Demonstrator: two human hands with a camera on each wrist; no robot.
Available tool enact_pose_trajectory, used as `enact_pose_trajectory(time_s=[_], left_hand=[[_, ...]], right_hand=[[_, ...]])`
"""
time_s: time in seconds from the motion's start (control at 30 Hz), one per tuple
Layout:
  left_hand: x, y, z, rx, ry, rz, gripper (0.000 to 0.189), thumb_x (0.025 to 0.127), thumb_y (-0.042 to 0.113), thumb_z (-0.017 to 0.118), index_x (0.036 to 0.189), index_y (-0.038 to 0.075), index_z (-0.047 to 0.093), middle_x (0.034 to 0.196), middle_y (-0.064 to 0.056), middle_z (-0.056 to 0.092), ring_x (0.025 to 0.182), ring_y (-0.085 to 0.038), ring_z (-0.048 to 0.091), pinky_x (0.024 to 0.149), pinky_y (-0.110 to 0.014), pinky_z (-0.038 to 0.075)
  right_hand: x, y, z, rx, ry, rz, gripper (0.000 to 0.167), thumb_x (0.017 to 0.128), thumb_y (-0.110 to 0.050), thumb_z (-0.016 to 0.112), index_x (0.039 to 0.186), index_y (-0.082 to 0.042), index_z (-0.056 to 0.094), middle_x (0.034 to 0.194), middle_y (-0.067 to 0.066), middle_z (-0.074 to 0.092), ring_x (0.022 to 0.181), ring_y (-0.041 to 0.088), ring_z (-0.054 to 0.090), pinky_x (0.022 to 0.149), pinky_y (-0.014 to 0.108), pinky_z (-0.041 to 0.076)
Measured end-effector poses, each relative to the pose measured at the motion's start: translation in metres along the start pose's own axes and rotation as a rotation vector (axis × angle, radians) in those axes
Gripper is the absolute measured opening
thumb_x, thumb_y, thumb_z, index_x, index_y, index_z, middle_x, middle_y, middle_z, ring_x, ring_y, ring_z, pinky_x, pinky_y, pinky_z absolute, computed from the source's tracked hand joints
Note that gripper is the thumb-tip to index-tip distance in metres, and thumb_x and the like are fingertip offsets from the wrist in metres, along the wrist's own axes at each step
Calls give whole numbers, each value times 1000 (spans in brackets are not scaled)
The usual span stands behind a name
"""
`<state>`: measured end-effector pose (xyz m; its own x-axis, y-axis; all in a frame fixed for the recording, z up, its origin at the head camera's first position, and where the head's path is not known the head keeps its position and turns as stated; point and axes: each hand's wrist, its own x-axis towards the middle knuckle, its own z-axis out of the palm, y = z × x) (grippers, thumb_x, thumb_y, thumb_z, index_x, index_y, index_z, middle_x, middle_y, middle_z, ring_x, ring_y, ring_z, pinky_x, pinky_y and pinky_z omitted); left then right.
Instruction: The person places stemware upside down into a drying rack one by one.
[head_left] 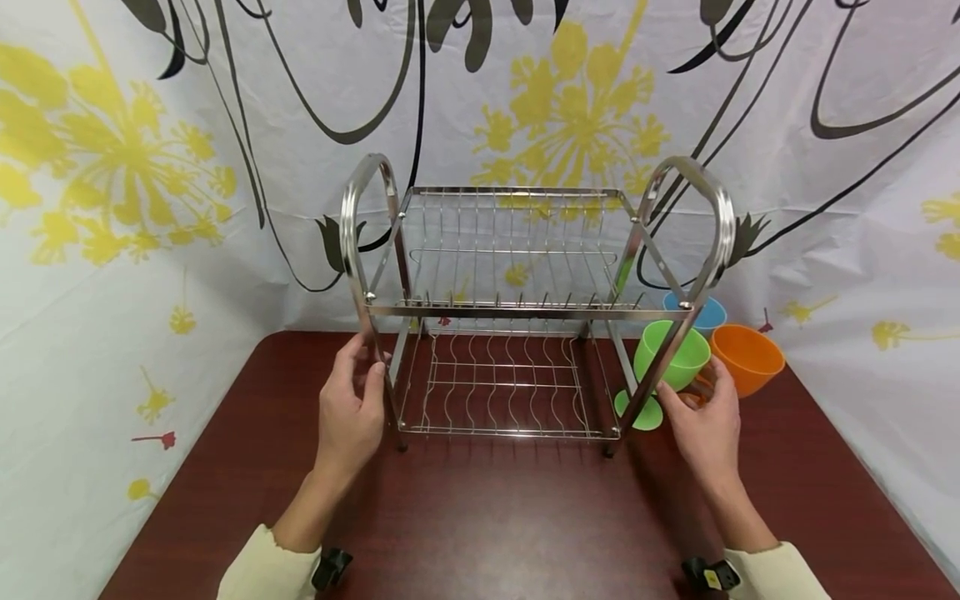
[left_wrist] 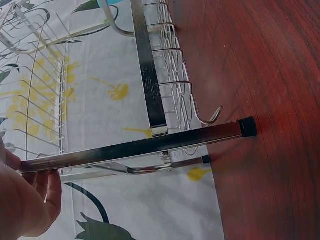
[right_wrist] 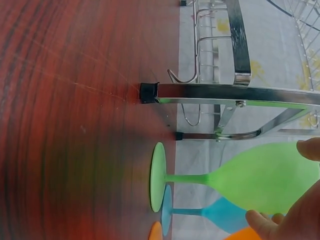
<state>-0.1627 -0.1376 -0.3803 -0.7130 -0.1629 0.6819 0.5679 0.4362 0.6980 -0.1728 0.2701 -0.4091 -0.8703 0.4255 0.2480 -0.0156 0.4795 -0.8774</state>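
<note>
A two-tier metal dish rack stands upright on the dark red table. My left hand grips its left front upright, thumb in front and fingers behind; in the left wrist view the fingers curl round that upright. On the rack's right stands a green plastic goblet, its foot on the table. My right hand holds the goblet's bowl between thumb and fingers, close to the right upright. Part of the goblet is hidden behind that upright in the head view.
An orange goblet stands right of the green one, and a blue goblet behind it. Both rack tiers show bare wire. Patterned white cloth hangs behind and along both sides of the table.
</note>
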Motion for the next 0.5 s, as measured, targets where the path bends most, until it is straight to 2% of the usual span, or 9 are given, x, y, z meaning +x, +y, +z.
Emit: enact_pose_trajectory(time_s=[0.17, 0.27, 0.37, 0.5], left_hand=[[1, -2, 0, 7, 4, 14, 39, 94, -4, 55, 133, 0, 52, 102, -17, 65, 85, -26, 63, 71, -10, 49], [1, -3, 0, 18, 8, 27, 40, 94, -5, 56, 133, -1, 52, 101, -16, 65, 85, -23, 63, 70, -10, 49], [1, -4, 0, 33, 4, 36, 40, 94, -4, 55, 134, 0, 51, 100, -16, 65, 83, -22, 62, 67, -11, 48], [1, -4, 1, 32, -4, 34, 40, 95, -3, 55, 135, 0, 51, 100, -16, 65, 79, -24, 61, 65, -12, 47]], right_hand=[[1, 2, 4, 6, 3, -37, 72, 88, -21, 72, 148, -15, 34, 135, 9, 49, 115, 25, 55, 83, 6, 47], [1, 2, 6, -11, -10, -6, 74, 88, -24, 71, 150, -15, 31, 137, 9, 47, 118, 25, 54, 92, 20, 52], [0, 3, 8, -29, -30, 47, 79, 89, -29, 69, 152, -16, 23, 144, 10, 43, 124, 26, 50, 101, 36, 49], [1, 4, 9, -14, -38, 78, 83, 89, -31, 69, 154, -17, 18, 148, 10, 40, 128, 27, 48, 104, 45, 45]])
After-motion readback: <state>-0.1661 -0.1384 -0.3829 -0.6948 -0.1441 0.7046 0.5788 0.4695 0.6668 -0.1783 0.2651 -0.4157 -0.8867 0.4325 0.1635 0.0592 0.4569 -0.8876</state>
